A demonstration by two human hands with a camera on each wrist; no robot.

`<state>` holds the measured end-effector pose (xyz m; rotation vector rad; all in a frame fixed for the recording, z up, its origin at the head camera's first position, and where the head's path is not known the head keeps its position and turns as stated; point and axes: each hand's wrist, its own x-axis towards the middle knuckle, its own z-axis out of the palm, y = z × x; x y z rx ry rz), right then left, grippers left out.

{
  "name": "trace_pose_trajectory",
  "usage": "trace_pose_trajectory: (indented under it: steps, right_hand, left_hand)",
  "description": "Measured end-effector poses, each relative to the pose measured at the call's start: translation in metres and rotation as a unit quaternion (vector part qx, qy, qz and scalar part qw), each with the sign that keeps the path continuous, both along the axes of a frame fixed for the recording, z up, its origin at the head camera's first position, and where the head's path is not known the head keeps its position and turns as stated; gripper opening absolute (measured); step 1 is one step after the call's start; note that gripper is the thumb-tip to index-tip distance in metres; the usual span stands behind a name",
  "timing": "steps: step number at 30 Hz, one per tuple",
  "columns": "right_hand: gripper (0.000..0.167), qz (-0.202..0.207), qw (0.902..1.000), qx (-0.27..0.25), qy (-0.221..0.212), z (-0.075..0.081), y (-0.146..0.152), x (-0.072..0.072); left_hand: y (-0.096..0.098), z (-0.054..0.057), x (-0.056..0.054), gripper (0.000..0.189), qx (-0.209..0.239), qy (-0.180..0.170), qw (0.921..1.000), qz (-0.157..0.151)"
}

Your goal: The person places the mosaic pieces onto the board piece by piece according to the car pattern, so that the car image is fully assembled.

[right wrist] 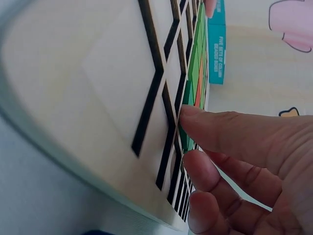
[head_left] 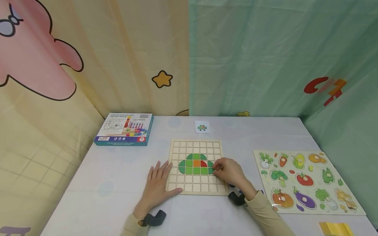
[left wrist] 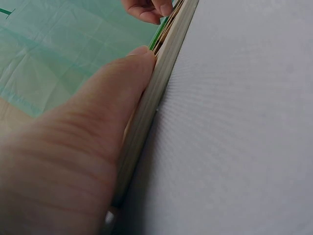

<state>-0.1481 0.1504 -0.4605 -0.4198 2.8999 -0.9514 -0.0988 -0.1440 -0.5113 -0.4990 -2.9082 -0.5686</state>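
A wooden grid board [head_left: 196, 187] lies flat on the table, with square and rounded tiles in its middle forming a car-like shape. Light green tiles [head_left: 196, 170], an orange tile [head_left: 196, 163] and a red tile [head_left: 203, 163] sit among dark green rounded ones. My left hand [head_left: 157, 183] rests spread over the board's left edge, its thumb along the near edge. At the shape's right end, my right hand [head_left: 230, 171] pinches a dark green rounded tile [right wrist: 184, 139] between thumb and curled fingers, down at the grid. The fingers partly hide this tile.
Behind the board lies a small card [head_left: 202, 127] printed with a similar car. A boxed bead set [head_left: 124, 129] is at the back left. To the right lies a vegetable puzzle board [head_left: 310, 183], with a yellow block [head_left: 335, 228] near the front edge.
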Motion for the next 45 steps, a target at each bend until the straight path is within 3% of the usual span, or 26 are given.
trace_pose_trajectory:
  steps: [11, 25, 29, 35, 40, 45]
  right_hand:
    - [0.012, -0.012, 0.9999, -0.003, 0.008, 0.003, 0.008, 0.007]
    - [0.006, -0.065, 0.9967, 0.006, 0.048, 0.01, 0.065, 0.026]
    - [0.006, -0.067, 0.9973, 0.003, 0.032, 0.011, 0.076, 0.031]
    - [0.009, -0.028, 0.9993, -0.014, -0.021, 0.006, 0.079, 0.038]
    - [0.015, 0.042, 0.9989, -0.018, -0.007, 0.001, 0.08, 0.04]
    - [0.015, 0.064, 0.9978, -0.016, 0.002, -0.003, 0.078, 0.039]
  left_hand:
    - [0.001, 0.0, 0.0, 0.102, -0.004, 0.002, 1.0, 0.0]
    - [0.001, 0.001, 0.0, 0.101, -0.001, 0.002, 1.0, 0.0]
    - [0.001, 0.001, 0.0, 0.102, 0.0, 0.002, 1.0, 0.0]
    - [0.001, 0.002, 0.001, 0.101, 0.003, -0.001, 1.0, 0.0]
    - [0.001, 0.001, 0.0, 0.101, 0.002, 0.002, 1.0, -0.001]
    - [0.0, 0.0, 0.001, 0.101, 0.003, 0.002, 1.0, -0.002]
